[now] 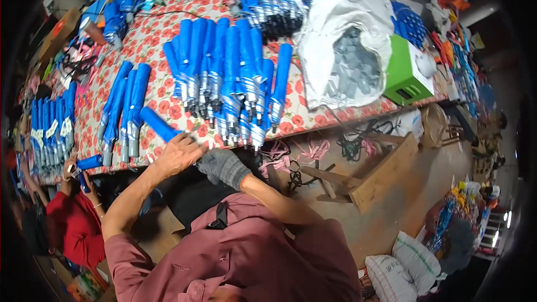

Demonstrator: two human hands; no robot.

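Note:
A folded blue umbrella [159, 123] slants over the table's near edge, its lower end covered by my hands. My bare left hand [182, 152] is wrapped round it. Beside it, my right hand [221, 167], in a grey knitted glove, is closed at the umbrella's lower end; what its fingers grip is hidden. Ahead lies a pile of folded blue umbrellas [230, 56] with silvery lower parts and dark shaft ends toward me. Left of the held umbrella, several blue umbrellas [135, 98] have grey handles on their near ends.
The table [151, 36] has a red-flowered cover. On its right, a white sack [341, 0] opens onto grey handles [353, 64], beside a green and white box [405, 72]. At left, a co-worker in red [78, 226] holds a blue umbrella. A wooden frame [386, 176] stands on the floor.

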